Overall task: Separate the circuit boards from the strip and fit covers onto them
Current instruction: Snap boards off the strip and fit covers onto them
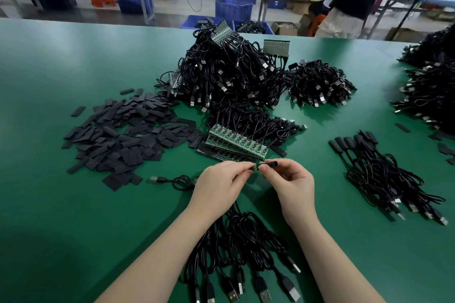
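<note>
While I watch, no writing is legible.
L hand: pinches board.
R hand: pinches cover, touching board, above mat.
Strip: just beyond hands.

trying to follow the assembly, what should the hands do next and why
Probably slide the black cover, pinched in the right hand, over the small circuit board that the left hand pinches: the two sit end to end, the board still bare.
</note>
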